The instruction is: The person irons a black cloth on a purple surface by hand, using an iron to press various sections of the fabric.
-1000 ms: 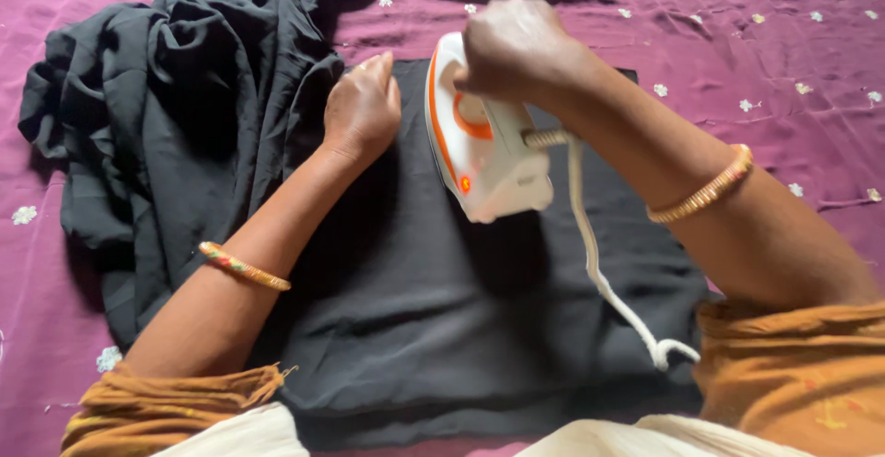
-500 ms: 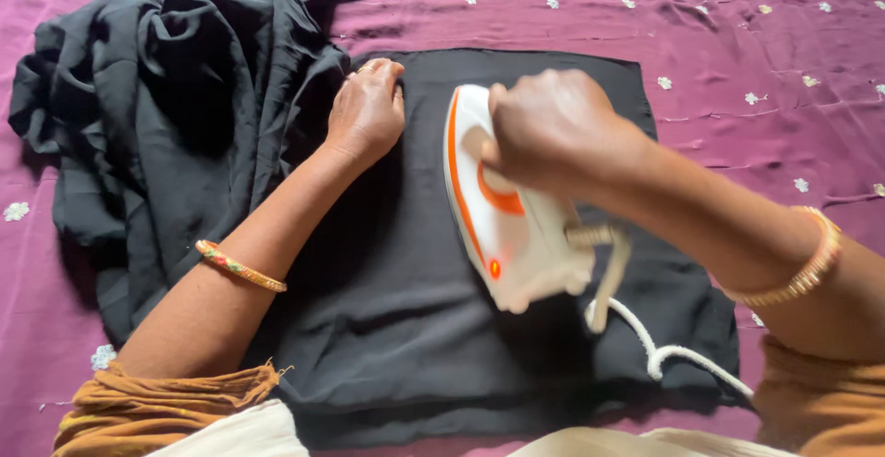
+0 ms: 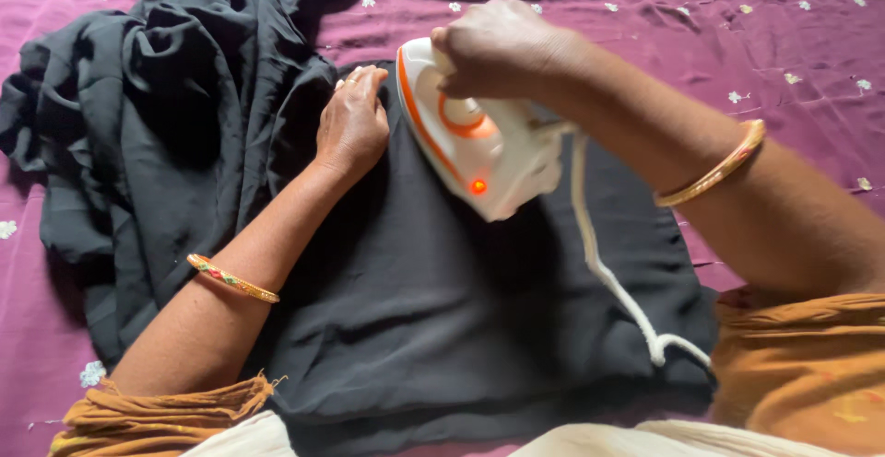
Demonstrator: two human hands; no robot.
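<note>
Gripping the iron in our right hand, its nose points away beside our left hand, fingers flat on the black cloth.

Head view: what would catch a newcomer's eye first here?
The white and orange iron, its small light glowing, sits on the flat black cloth at centre, gripped by the right hand. Beside it the left hand presses the cloth flat. A crumpled black heap lies left on the purple sheet.
</note>
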